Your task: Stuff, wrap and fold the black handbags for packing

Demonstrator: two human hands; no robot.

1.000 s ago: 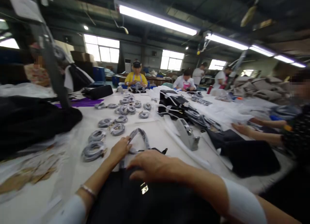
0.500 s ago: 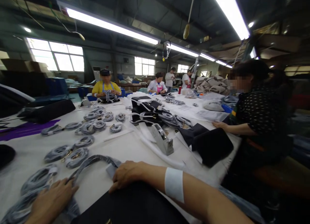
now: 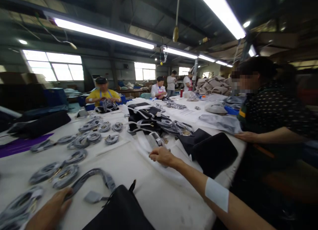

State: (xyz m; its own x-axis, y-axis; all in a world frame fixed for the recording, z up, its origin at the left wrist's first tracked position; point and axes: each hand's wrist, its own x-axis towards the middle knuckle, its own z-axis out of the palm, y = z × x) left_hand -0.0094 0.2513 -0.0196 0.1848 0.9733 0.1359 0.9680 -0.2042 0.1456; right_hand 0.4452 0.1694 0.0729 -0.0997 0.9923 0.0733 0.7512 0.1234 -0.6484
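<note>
My left hand (image 3: 53,206), cut off by the lower edge, is closed around one end of a handle (image 3: 95,172) wrapped in greyish plastic. The handle arches over the table to a black bag (image 3: 119,210), partly out of view in front of me. A grey tag (image 3: 93,197) lies beside the bag, under the arch. Reaching forward, my right hand (image 3: 162,156) is at the near end of a grey tape dispenser (image 3: 155,139), its fingers curled together. Whatever they pinch is too small to make out, and the hand hides the dispenser's front.
Coiled, plastic-wrapped straps (image 3: 66,175) lie along the left of the white table (image 3: 116,160). Black bags (image 3: 142,115) are piled beyond the dispenser, and a black piece (image 3: 215,152) lies right. A co-worker (image 3: 270,110) stands at the right edge; several others work farther back.
My right hand has left the black bag's top and moved forward and right to the tape dispenser. My left hand stays on the handle. The co-worker's hand now touches a plastic-wrapped item.
</note>
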